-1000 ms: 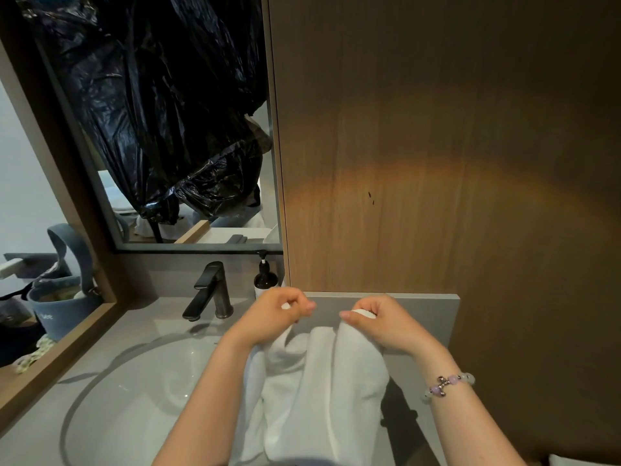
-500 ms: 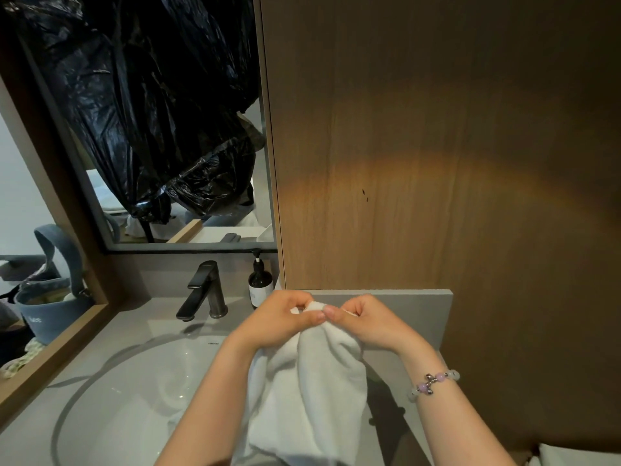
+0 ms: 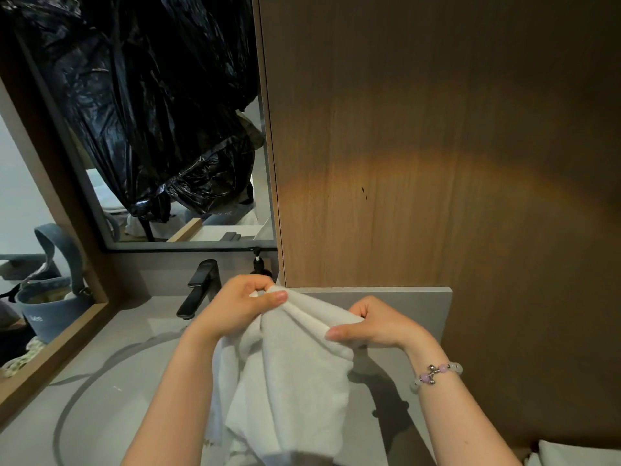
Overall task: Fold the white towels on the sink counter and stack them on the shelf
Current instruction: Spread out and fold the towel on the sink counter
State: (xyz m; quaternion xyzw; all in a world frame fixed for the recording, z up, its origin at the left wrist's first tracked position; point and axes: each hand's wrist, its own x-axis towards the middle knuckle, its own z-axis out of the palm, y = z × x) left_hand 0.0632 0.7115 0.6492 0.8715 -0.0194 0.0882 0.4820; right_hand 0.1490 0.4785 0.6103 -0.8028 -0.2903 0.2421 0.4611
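A white towel [image 3: 295, 375] hangs in folds in front of me above the grey sink counter [image 3: 127, 351]. My left hand [image 3: 238, 307] pinches its upper edge near one corner. My right hand [image 3: 376, 326], a bead bracelet on its wrist, grips the same edge a short way to the right. The cloth droops below both hands and its lower end runs out of the frame. Another piece of white cloth [image 3: 578, 454] shows at the bottom right corner.
A round basin [image 3: 100, 398] is set in the counter, with a black faucet [image 3: 201, 287] and a dark soap bottle [image 3: 257, 265] behind it. A mirror [image 3: 151, 129] covered by black plastic hangs above. A wooden panel [image 3: 437, 146] fills the right. A grey basket [image 3: 50, 297] sits left.
My hands came together at the towel's top edge, then drew apart again, the right hand sliding right and down along the edge. The towel now hangs more bunched.
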